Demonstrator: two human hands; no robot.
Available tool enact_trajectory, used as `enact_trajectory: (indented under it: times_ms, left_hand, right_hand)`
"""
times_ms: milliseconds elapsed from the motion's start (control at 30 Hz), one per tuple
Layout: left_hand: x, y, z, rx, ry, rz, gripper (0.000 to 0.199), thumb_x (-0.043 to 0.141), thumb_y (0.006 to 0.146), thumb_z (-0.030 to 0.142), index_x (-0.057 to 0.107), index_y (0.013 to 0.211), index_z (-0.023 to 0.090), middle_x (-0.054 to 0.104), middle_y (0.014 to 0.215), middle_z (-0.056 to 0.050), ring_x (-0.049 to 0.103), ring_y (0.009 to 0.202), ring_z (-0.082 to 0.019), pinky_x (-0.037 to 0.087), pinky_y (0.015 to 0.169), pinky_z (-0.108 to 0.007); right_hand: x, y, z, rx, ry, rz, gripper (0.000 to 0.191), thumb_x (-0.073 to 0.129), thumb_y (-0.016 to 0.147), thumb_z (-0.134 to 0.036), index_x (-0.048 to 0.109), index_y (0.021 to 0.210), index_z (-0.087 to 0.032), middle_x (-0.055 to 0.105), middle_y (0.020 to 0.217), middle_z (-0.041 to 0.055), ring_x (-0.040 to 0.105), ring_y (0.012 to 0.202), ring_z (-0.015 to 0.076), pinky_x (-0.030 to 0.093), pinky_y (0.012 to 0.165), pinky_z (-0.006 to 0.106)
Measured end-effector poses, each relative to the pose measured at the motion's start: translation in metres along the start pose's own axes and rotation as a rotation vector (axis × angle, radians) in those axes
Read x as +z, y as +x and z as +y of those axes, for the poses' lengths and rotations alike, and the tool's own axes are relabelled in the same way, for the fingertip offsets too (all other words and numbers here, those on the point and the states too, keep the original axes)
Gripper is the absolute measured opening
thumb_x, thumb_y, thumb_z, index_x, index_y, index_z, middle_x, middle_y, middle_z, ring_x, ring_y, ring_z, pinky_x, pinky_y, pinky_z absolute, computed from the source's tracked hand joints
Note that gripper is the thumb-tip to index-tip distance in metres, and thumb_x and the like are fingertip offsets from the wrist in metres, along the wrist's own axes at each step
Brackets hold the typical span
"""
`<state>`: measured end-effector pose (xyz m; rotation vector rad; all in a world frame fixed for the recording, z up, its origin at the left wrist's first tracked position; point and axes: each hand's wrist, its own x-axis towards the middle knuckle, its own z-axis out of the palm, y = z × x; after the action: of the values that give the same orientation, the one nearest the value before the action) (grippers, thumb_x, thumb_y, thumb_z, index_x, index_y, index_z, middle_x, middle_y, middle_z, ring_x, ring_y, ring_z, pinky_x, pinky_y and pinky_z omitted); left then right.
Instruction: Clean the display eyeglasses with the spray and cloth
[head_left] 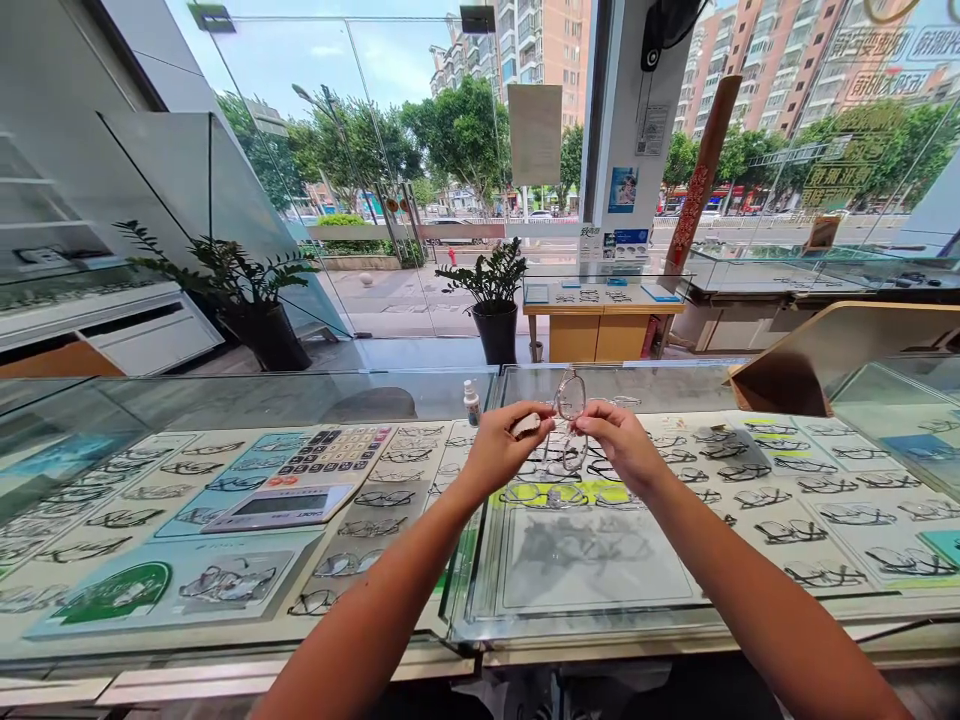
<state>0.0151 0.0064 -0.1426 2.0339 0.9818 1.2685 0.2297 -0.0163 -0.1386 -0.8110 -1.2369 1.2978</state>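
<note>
A pair of eyeglasses (571, 396) with thin, light-coloured rims is held up on its side above the glass display counter. My left hand (504, 440) is closed on one side of the frame, and a small crumpled whitish piece (527, 426), perhaps cloth, pokes out between its fingers. On the other side, my right hand (619, 440) pinches the frame between thumb and fingers. Just beyond my left hand stands a small white spray bottle (471, 404). Beneath both hands, several eyeglasses on a yellow strip (600, 493) show through the glass.
The glass counter (592, 560) spans the front, with rows of eyeglasses inside. A large calculator (330, 465) and a tray with a green disc (112, 595) lie at left. A brown wooden panel (810, 350) stands at right. Beyond are potted plants (495, 310) and a low display cabinet (600, 335).
</note>
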Motion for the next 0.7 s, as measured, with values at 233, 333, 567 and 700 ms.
enact_trajectory:
  times_ms: [233, 333, 567, 700]
  left_hand:
    - [-0.01, 0.002, -0.012, 0.182, 0.425, 0.242, 0.021, 0.059, 0.104, 0.03, 0.078, 0.11, 0.024, 0.081, 0.106, -0.007, 0.075, 0.097, -0.023, 0.054, 0.086, -0.034]
    - [-0.01, 0.002, -0.011, 0.218, 0.44, 0.228, 0.021, 0.058, 0.106, 0.032, 0.077, 0.111, 0.024, 0.08, 0.109, -0.007, 0.074, 0.099, -0.022, 0.054, 0.087, -0.033]
    - [-0.023, 0.008, -0.022, 0.181, 0.391, 0.479, 0.021, 0.053, 0.105, 0.028, 0.071, 0.113, 0.021, 0.076, 0.104, -0.007, 0.071, 0.096, -0.021, 0.052, 0.088, -0.032]
    - [-0.048, 0.02, -0.048, -0.083, 0.432, 0.642, 0.029, 0.042, 0.107, 0.028, 0.068, 0.12, 0.021, 0.073, 0.1, -0.008, 0.069, 0.092, -0.022, 0.049, 0.084, -0.032]
  right_hand:
    - [-0.016, -0.002, -0.009, 0.188, 0.1, -0.363, 0.016, 0.085, 0.07, -0.032, 0.072, 0.071, -0.021, 0.077, 0.084, 0.0051, 0.072, 0.086, 0.0226, 0.052, 0.086, 0.036]
    - [-0.017, -0.003, -0.005, 0.235, 0.198, -0.421, 0.02, 0.087, 0.068, -0.033, 0.071, 0.072, -0.021, 0.077, 0.083, 0.0049, 0.072, 0.083, 0.0216, 0.053, 0.087, 0.036]
    - [-0.025, -0.007, -0.005, 0.122, 0.329, -0.356, 0.029, 0.087, 0.07, -0.041, 0.062, 0.07, -0.026, 0.068, 0.082, 0.0031, 0.065, 0.084, 0.0223, 0.053, 0.086, 0.041]
    - [-0.029, -0.007, -0.012, 0.081, 0.345, -0.325, 0.032, 0.085, 0.071, -0.042, 0.057, 0.068, -0.027, 0.064, 0.077, 0.0014, 0.062, 0.081, 0.0216, 0.052, 0.086, 0.042]
